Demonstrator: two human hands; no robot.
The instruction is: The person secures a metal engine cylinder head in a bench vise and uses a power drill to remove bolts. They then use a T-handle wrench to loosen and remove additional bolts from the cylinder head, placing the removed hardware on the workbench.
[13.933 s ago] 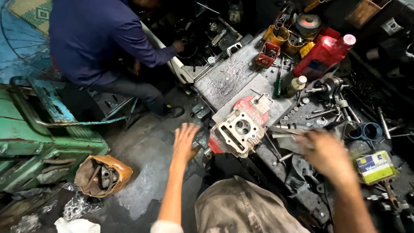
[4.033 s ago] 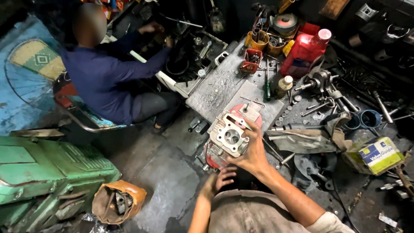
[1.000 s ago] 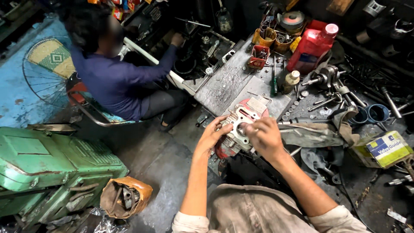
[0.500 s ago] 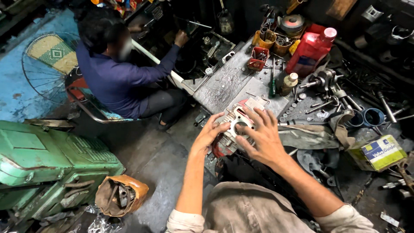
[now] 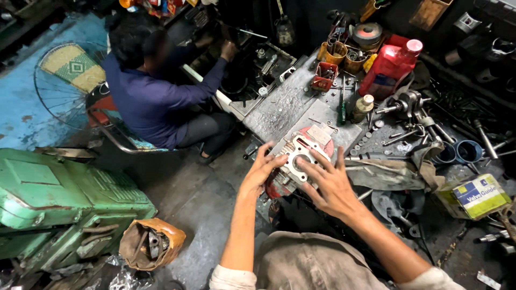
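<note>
Big green machine down on the floor, person in a blue shirt sitting further off. Grey metal engine cylinder block at the counter edge, near a red bottle. Left hand and right hand spread open, fingers flat on the block.

We look down on a dim workshop with a grimy dark concrete floor. Far left of the hands, the ground is painted blue. A worn green machine sits lower left. Beyond the hands, a grey metal bench runs back, perhaps against a dark wall.
</note>
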